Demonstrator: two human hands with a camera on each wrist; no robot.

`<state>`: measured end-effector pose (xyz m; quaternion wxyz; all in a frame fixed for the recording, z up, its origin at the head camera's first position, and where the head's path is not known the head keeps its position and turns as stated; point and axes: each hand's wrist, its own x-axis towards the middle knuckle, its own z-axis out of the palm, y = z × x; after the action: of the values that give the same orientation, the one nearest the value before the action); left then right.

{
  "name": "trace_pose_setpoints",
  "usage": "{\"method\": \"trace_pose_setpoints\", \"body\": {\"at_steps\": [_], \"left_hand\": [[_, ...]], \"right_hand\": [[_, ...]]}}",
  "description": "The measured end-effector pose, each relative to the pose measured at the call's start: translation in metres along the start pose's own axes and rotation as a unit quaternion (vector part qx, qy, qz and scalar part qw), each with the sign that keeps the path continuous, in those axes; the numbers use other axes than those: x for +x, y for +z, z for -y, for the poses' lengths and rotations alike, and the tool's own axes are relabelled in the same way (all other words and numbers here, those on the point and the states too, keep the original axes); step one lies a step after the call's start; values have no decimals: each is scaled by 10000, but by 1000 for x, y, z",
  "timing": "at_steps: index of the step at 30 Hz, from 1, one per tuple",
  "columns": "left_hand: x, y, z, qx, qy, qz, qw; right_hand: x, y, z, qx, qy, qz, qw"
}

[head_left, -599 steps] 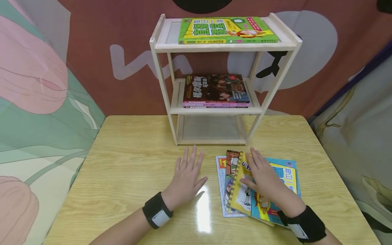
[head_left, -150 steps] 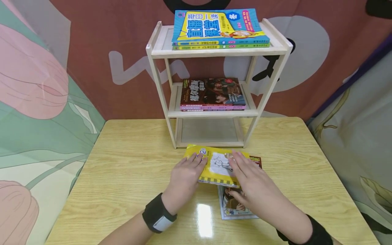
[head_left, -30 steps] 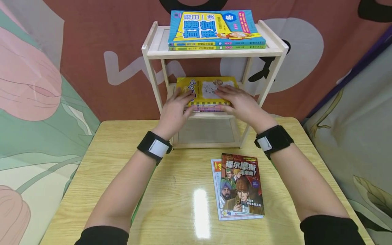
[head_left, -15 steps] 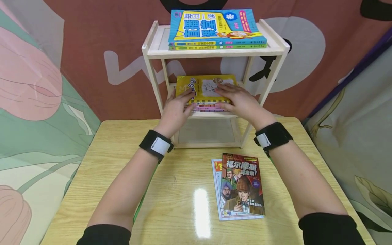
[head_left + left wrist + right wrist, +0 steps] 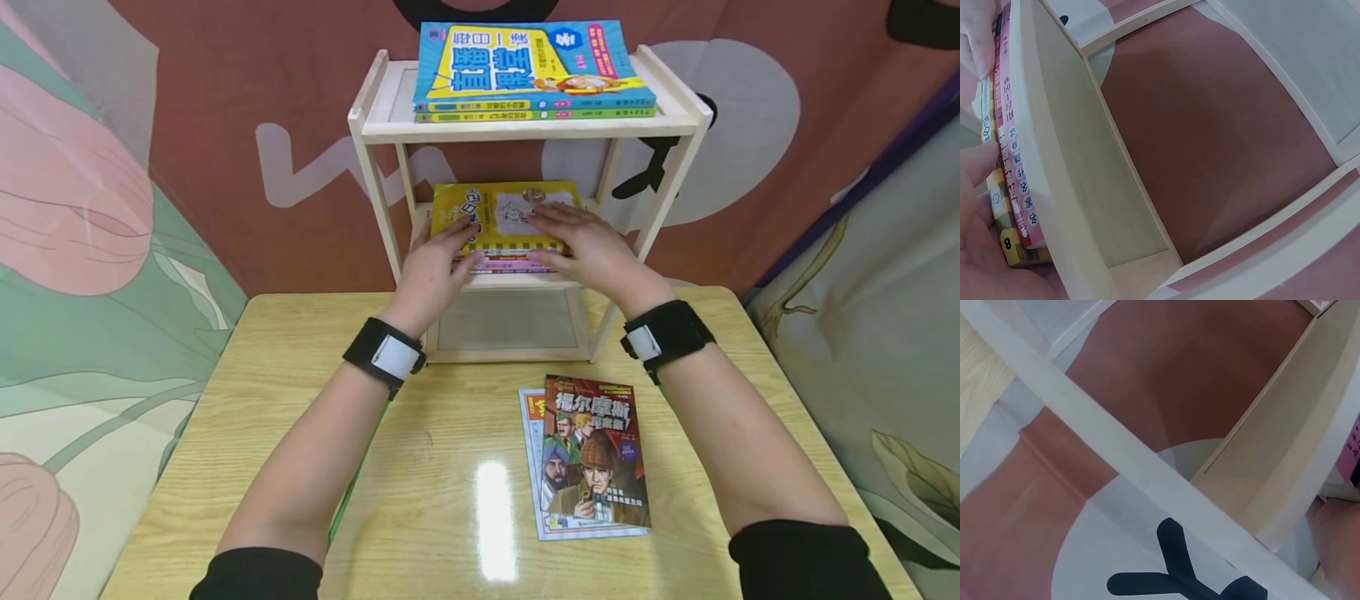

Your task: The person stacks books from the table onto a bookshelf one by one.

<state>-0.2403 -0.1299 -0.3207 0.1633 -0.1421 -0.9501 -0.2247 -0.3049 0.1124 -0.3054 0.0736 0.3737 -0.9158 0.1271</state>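
Note:
A yellow book [image 5: 483, 204] with a line drawing on its cover lies on top of a book stack [image 5: 506, 265] on the middle shelf. My left hand [image 5: 431, 271] rests on its left part, fingers over the cover and thumb by the spines. On the right part lies my right hand [image 5: 592, 250], fingers extended over the cover and its thumb near the front edge. In the left wrist view the left thumb touches the spine side of the yellow book [image 5: 1007, 215], beside a pink spine [image 5: 1019, 156]. Only a bit of the right hand [image 5: 1338, 544] shows in the right wrist view.
The pale wooden shelf [image 5: 528, 130] stands at the table's back. A blue book [image 5: 517, 62] lies on a green book [image 5: 600, 115] on top. A dark comic-style book [image 5: 600, 454] overlaps a light-blue-edged book [image 5: 531, 467] on the table [image 5: 360, 492].
Since 20 seconds ago, the blue book has gone from the table onto the top shelf, and the yellow book onto the middle stack. Both hands moved up to the shelf, nearly still this last second.

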Motion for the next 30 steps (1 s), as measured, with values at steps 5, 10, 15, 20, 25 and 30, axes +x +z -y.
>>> {"method": "trace_pose_setpoints", "body": {"at_steps": [5,10,15,20,25,30], "left_hand": [[-2,4,2,-580,-215,-92,9980],[-4,5,4,-2321,-985,-610,9658],[0,-2,4,-3785,-2077,-717,8991],[4,-7,2,-4078,-2625,-399,8736],[6,-9,1,-4336,-2533,-235,8645],[6,-10,-2,-4427,-2564,-131,8591]], "right_hand": [[-1,3,0,880,225,-513,9945],[-3,1,5,2781,989,-1732,9396],[-5,-2,8,4828,2480,-1758,8213],[-7,0,5,6406,2837,-1372,7002],[-4,0,9,6057,2874,-1085,7340],[-2,-1,15,5656,3047,-952,7604]]}}
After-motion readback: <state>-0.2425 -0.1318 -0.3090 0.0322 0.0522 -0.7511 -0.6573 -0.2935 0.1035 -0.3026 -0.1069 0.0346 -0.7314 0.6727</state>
